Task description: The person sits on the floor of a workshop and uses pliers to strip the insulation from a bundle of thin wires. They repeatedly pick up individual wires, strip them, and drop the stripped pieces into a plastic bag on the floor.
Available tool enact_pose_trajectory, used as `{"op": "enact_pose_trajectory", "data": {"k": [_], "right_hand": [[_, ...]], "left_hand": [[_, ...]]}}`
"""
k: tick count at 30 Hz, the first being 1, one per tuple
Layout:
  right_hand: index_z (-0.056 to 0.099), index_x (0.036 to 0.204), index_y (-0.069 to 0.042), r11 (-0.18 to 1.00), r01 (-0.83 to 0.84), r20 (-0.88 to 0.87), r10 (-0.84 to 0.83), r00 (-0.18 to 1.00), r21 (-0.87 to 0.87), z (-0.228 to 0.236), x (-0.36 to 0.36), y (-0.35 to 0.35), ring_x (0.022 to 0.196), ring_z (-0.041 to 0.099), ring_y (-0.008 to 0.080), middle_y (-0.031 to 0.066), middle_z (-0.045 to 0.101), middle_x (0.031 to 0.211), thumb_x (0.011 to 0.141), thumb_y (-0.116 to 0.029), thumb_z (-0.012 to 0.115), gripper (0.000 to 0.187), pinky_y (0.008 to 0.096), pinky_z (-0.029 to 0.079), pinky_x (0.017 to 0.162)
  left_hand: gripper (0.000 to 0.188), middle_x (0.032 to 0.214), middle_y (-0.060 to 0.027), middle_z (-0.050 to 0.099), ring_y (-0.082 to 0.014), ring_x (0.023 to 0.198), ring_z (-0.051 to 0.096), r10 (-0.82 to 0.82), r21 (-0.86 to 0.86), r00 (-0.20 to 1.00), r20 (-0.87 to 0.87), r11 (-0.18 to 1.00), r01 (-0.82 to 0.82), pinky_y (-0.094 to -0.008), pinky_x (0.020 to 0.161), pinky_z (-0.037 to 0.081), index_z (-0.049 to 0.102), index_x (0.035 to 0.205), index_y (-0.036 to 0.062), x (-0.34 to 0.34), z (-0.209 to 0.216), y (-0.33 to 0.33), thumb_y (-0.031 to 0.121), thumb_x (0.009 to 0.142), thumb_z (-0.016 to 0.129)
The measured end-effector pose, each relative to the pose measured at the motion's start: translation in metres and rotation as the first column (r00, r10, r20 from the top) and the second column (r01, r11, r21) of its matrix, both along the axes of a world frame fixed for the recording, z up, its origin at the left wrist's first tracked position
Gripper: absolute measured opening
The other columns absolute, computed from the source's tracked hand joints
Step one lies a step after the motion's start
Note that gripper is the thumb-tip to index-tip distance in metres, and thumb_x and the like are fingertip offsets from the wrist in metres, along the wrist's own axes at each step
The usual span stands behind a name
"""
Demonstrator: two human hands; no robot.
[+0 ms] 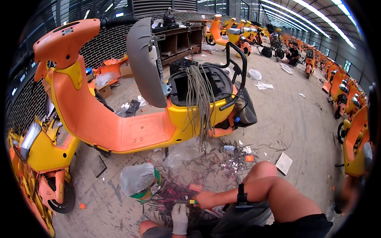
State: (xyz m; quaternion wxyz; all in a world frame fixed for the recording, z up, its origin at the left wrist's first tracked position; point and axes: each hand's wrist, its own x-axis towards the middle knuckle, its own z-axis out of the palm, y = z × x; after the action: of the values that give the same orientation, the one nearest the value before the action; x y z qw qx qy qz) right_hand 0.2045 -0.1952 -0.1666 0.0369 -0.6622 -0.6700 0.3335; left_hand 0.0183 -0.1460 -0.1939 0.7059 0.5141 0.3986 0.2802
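Note:
My right hand, bare, is closed around a yellow-handled tool. Its narrow metal part points left, toward my other hand. In a white glove, my left hand has its fingers curled together just below the tool's tip. What it pinches is too small to make out. Dark wire scraps lie thick on the floor around both hands. Beside them stands a green tub lined with a clear plastic bag.
An orange and yellow scooter stands ahead, its seat raised and a bundle of grey cables draped over its side. Another scooter is at left. A pale slab lies right. A person sits far off near scooter rows.

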Motion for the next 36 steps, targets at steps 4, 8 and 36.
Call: {"op": "enact_pose_trajectory", "data": {"k": [4, 8, 36], "right_hand": [[0.061, 0.115, -0.006, 0.999, 0.013, 0.009, -0.013, 1.0, 0.031, -0.008, 0.002, 0.0, 0.08, 0.066, 0.0416, 0.0234, 0.067, 0.082, 0.091, -0.035, 0.06, 0.038, 0.0512, 0.051, 0.069], [0.062, 0.115, -0.007, 0.999, 0.023, -0.015, -0.022, 1.0, 0.022, -0.014, 0.002, 0.0, 0.081, 0.066, 0.042, 0.0233, 0.067, 0.083, 0.09, -0.034, 0.061, 0.037, 0.0512, 0.051, 0.07], [0.062, 0.106, -0.003, 0.998, 0.061, 0.016, -0.062, 0.998, 0.025, -0.028, -0.006, 0.004, 0.084, 0.067, 0.0409, 0.0226, 0.068, 0.087, 0.083, -0.019, 0.063, 0.029, 0.0515, 0.052, 0.072]], "left_hand": [[0.024, 0.06, 0.0001, 0.051, -0.0065, 0.051, 0.043, 0.001, 0.029, 1.0, -0.012, 1.0, -0.001, -0.0246, 0.046, 0.033, 0.053, 0.074, 0.0034, 0.003, -0.004, 0.001, 0.012, 0.097, 0.052], [0.025, 0.06, 0.0003, 0.052, -0.0064, 0.052, 0.045, 0.009, 0.056, 1.0, -0.021, 0.998, -0.008, -0.0247, 0.047, 0.034, 0.054, 0.074, 0.0034, 0.003, -0.009, 0.002, 0.012, 0.097, 0.052], [0.012, 0.071, -0.0025, 0.059, -0.0081, 0.056, 0.052, 0.095, 0.14, 0.99, -0.102, 0.987, -0.081, -0.0245, 0.05, 0.042, 0.057, 0.094, 0.0009, 0.006, -0.021, 0.004, 0.012, 0.098, 0.054]]}}
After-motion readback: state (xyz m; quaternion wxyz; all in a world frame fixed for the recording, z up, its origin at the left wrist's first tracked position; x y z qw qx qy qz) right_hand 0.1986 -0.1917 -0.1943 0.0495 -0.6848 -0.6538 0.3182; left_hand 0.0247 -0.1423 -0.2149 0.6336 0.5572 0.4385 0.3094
